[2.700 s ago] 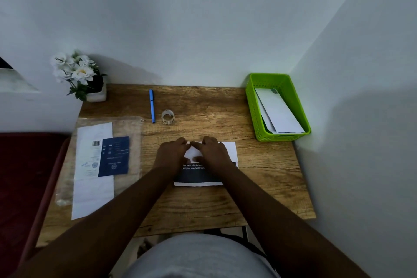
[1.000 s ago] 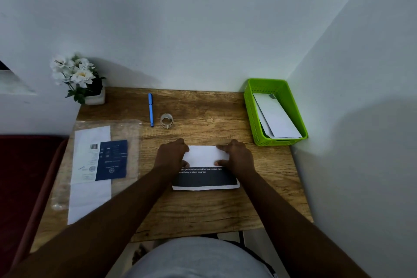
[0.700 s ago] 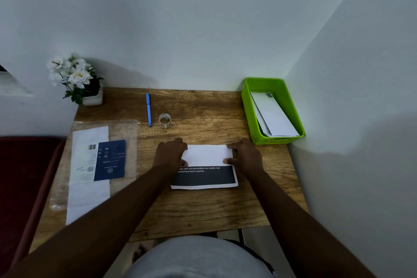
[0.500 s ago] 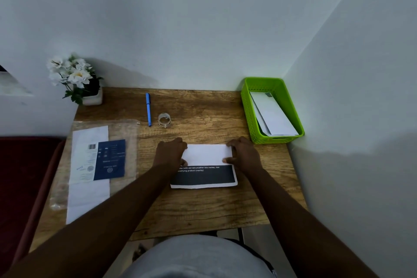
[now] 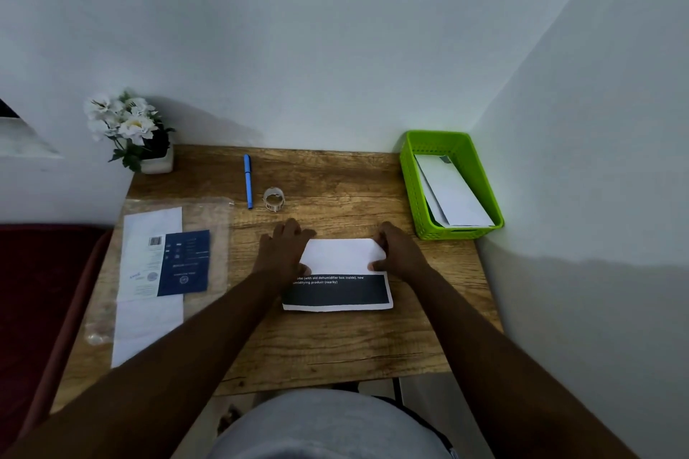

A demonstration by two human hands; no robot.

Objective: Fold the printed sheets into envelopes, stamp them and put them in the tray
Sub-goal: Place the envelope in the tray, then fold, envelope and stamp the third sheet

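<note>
A printed sheet (image 5: 341, 274) lies mid-desk, its white top part folded down over a dark printed band with white text. My left hand (image 5: 281, 253) presses on the sheet's left edge, thumb on the fold. My right hand (image 5: 397, 251) holds its right edge, thumb on the white flap. A green tray (image 5: 412, 179) at the back right holds white envelopes (image 5: 449, 194). A small stamp roll (image 5: 274, 199) stands behind the sheet.
A blue pen (image 5: 248, 181) lies beside the roll. At the left, a clear plastic sleeve (image 5: 214, 235) carries a white sheet and a dark blue printed leaflet (image 5: 184, 263). A white flower pot (image 5: 147, 145) stands in the back left corner. Walls close the back and right.
My hands slid apart from the middle of the fold to the sheet's left and right edges, flattening the folded flap. In the last half second they stay still.
</note>
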